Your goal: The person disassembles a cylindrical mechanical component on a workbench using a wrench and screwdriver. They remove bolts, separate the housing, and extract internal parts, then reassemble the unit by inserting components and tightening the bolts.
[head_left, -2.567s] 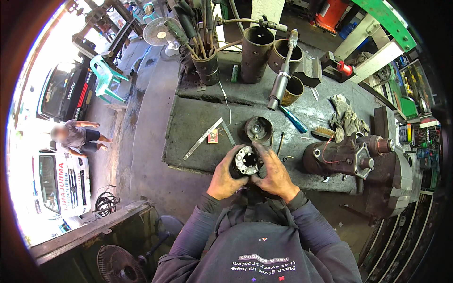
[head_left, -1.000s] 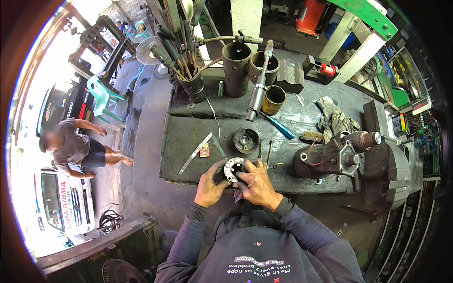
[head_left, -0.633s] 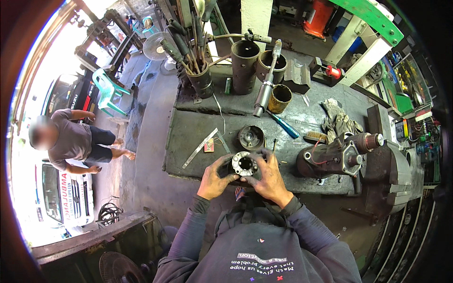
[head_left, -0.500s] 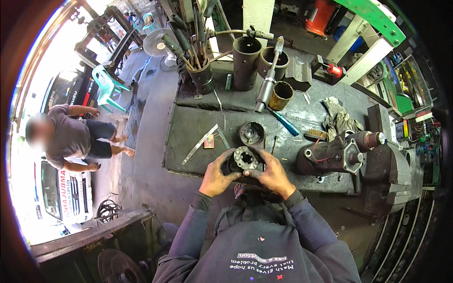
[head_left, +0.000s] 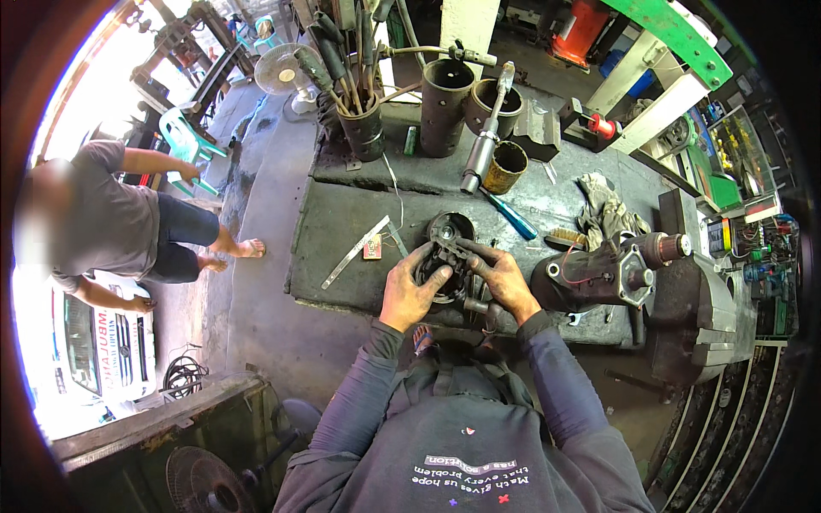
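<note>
Between both hands is a round dark metal machine part, now turned so that its ring of holes no longer faces up. My left hand grips its left side with the thumb across the top. My right hand closes on the right side, fingertips on the part's upper edge. Just beyond sits a dark cup-shaped metal housing on the bench, partly covered by the held part. A short cylindrical metal piece shows below my right hand; whether it joins the held part I cannot tell.
On the bench, a metal square lies left, a blue-handled screwdriver, brush and gloves beyond. A motor-like unit stands right, tool-filled cans behind. A person walks at the left.
The machine part has tipped over in my hands, its holed face turning away from view. My right hand has shifted slightly right. The person at the left has come nearer the bench.
</note>
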### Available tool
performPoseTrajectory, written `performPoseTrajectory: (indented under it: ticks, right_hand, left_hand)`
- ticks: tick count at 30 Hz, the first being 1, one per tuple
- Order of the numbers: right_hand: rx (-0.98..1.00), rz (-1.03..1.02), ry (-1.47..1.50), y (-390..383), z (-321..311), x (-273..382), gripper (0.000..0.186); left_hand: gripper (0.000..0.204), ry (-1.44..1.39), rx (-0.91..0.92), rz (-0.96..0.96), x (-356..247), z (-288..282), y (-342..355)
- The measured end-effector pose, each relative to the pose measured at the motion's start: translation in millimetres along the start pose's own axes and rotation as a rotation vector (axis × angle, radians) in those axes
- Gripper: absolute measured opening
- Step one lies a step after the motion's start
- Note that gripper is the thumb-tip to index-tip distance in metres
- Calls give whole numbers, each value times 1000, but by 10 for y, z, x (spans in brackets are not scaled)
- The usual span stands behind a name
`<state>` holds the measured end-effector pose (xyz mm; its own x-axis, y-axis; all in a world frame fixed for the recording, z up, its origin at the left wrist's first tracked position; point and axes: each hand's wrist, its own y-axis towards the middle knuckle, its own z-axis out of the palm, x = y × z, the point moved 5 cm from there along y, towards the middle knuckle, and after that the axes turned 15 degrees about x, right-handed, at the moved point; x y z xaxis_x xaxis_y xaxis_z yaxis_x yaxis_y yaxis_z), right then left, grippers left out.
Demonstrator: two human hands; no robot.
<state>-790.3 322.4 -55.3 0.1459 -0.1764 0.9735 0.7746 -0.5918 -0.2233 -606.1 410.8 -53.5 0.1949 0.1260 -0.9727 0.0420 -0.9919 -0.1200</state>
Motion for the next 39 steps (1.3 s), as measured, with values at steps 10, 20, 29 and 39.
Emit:
performPoseTrajectory:
  ticks: [10, 20, 29, 39]
  right_hand:
    - [-10, -8, 129, 109, -100, -200, 52]
    - [-18, 58, 491, 101, -222, -480, 53]
    - [-126, 140, 531, 28, -233, -540, 52]
    - [-241, 100, 255, 110, -204, -428, 56]
  left_hand:
    - [49, -33, -81, -76, -149, -25, 130]
    - [47, 100, -144, -60, -190, 122, 272]
    - [57, 183, -83, -5, -165, 174, 287]
    - [128, 451, 20, -22, 43, 257, -4]
